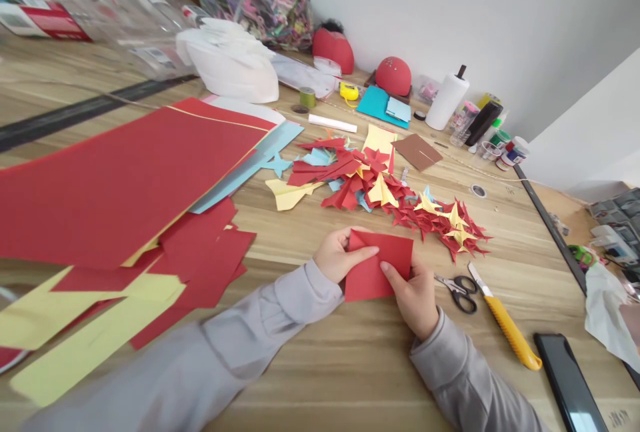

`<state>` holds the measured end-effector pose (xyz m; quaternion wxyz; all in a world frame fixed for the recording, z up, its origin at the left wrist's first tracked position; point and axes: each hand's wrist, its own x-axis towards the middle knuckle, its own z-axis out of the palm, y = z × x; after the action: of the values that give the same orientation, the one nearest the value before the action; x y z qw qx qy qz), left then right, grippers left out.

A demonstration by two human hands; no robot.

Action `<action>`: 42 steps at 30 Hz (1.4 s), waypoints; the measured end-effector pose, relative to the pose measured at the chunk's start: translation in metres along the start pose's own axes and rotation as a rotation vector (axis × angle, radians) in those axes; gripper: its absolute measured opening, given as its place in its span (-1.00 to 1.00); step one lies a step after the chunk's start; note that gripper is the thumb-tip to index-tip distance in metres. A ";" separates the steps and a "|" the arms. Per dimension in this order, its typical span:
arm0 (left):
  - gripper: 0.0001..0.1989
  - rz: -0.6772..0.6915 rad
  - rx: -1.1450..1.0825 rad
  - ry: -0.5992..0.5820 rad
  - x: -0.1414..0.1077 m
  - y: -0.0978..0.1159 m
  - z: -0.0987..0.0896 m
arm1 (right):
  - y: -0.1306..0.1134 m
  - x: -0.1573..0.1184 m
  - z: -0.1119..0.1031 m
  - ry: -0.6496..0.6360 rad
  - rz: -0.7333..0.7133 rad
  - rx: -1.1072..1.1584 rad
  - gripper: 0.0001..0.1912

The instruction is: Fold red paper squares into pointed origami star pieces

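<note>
A small red square of paper [367, 282] is held up just above the table between both hands. My left hand [337, 257] grips its left edge, thumb lying across the front. My right hand [416, 295] pinches the right side, its thumb pressed on the face of the sheet; the fingers behind the paper are hidden. Just beyond lies a heap of folded red paper pieces [345, 172], with a yellow paper plane [383, 192] on it. Folded red stars [425, 222] and a few yellow stars [461, 237] spread to the right.
Scissors [463, 289], a yellow-handled utility knife [505, 325] and a phone [570, 379] lie at the right. Large red sheets [125, 185] and yellow strips [100, 332] cover the left. Farther back are a tape measure [349, 91], a white roll [449, 100] and several bottles.
</note>
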<state>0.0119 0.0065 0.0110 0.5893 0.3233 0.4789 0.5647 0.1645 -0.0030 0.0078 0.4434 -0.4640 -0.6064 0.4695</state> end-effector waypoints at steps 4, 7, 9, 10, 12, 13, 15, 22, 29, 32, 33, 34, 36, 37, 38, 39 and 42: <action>-0.62 -0.097 -0.067 -0.021 0.002 0.002 -0.001 | -0.002 -0.001 -0.001 -0.026 -0.021 -0.020 -0.71; -0.62 -0.134 -0.145 -0.006 0.003 0.003 -0.002 | -0.003 -0.001 -0.002 -0.058 -0.017 -0.014 -0.70; -0.61 -0.141 -0.179 -0.001 0.004 0.004 -0.002 | -0.003 -0.001 -0.003 -0.083 -0.007 0.009 -0.70; -0.61 -0.141 -0.193 -0.004 0.004 0.004 -0.002 | -0.003 0.000 -0.003 -0.085 0.005 0.022 -0.70; -0.61 -0.119 -0.226 -0.002 0.005 0.005 -0.002 | -0.002 0.001 -0.004 -0.047 0.053 0.048 -0.69; -0.58 -0.084 -0.241 0.003 0.004 0.005 -0.002 | -0.001 0.002 -0.005 -0.011 0.087 0.067 -0.68; -0.45 0.041 -0.223 0.004 0.003 0.005 -0.003 | 0.001 0.004 -0.005 0.058 0.145 0.121 -0.67; -0.59 0.406 0.139 -0.191 0.000 -0.001 -0.007 | 0.006 0.008 -0.007 0.043 0.143 0.178 -0.68; -0.91 0.338 0.262 -0.171 0.006 0.006 -0.011 | 0.012 0.009 -0.013 0.097 0.040 0.206 -0.58; -0.90 0.293 0.272 -0.087 0.008 0.009 -0.013 | 0.010 0.013 -0.019 0.143 -0.077 0.144 -0.60; -0.89 0.273 0.267 -0.074 0.008 0.009 -0.013 | 0.009 0.014 -0.021 0.134 -0.134 0.083 -0.61; -0.88 0.258 0.261 -0.068 0.009 0.009 -0.014 | 0.009 0.015 -0.023 0.104 -0.195 0.018 -0.63; -0.85 0.258 0.257 -0.079 0.010 0.007 -0.015 | 0.008 0.016 -0.025 0.013 -0.297 -0.108 -0.69; -0.83 0.269 0.264 -0.098 0.010 0.006 -0.016 | 0.008 0.016 -0.025 -0.040 -0.328 -0.153 -0.71; -0.80 0.284 0.279 -0.122 0.011 0.004 -0.017 | 0.007 0.016 -0.025 -0.085 -0.345 -0.185 -0.72; -0.77 0.305 0.299 -0.150 0.010 0.003 -0.018 | 0.007 0.016 -0.024 -0.117 -0.350 -0.200 -0.72; -0.76 0.363 0.344 -0.240 0.010 -0.002 -0.020 | 0.007 0.015 -0.022 -0.135 -0.338 -0.172 -0.71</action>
<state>-0.0067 0.0125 0.0012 0.4675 0.5634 0.4288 0.5292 0.1845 0.0166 0.0057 0.4329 -0.3593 -0.7418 0.3650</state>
